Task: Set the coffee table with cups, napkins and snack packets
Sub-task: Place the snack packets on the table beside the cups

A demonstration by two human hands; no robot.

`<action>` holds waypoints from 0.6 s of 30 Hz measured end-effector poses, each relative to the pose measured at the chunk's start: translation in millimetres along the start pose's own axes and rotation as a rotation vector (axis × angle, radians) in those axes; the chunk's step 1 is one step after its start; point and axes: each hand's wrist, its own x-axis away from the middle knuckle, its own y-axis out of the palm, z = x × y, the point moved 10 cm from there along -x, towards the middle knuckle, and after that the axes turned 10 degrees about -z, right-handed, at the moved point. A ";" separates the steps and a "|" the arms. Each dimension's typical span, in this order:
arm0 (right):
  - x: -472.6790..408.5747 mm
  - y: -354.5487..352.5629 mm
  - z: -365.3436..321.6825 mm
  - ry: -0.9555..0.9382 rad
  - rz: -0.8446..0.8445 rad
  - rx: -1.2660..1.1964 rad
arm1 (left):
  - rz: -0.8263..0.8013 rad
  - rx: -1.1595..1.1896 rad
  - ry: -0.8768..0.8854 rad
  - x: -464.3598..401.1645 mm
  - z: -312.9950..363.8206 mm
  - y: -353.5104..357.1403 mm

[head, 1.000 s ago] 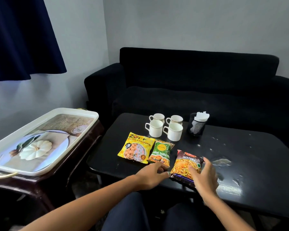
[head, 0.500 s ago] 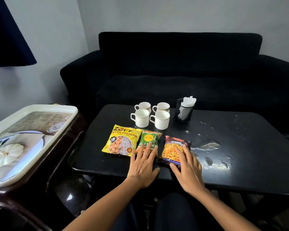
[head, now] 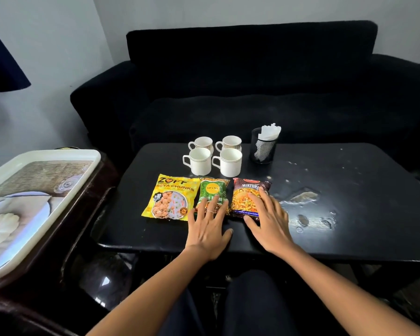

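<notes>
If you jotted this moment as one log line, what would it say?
left hand: flat on green packet | right hand: flat on mixture packet | yellow packet: untouched | four cups, napkins behind

Four white cups (head: 214, 155) cluster at the far edge of the black coffee table (head: 349, 226), a mesh napkin holder (head: 263, 146) just beside them on the right. Three snack packets (head: 211, 197) lie in a row in front, the left hand (head: 207, 226) and right hand (head: 267, 219) flat on two of them. The table's right half lies open; a tray (head: 46, 190) occupies the side stand at left
</notes>
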 end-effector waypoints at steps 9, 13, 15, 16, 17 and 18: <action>12.3 -21.3 -6.0 0.009 0.190 0.068 | 0.139 0.073 0.002 3.7 -1.3 -16.5; 5.7 -24.8 -11.1 -0.025 0.206 0.131 | 0.192 0.053 0.048 -7.9 2.0 -25.0; 3.4 -25.8 -13.5 -0.038 0.217 0.146 | 0.205 0.027 0.079 -12.8 3.5 -26.4; 2.6 -26.3 -14.5 -0.044 0.222 0.148 | 0.210 0.021 0.101 -14.6 4.0 -26.7; 2.5 -26.0 -15.2 -0.050 0.227 0.146 | 0.212 0.019 0.127 -15.6 4.2 -25.7; 2.9 -26.1 -16.3 -0.056 0.230 0.143 | 0.214 0.020 0.152 -15.8 4.1 -24.6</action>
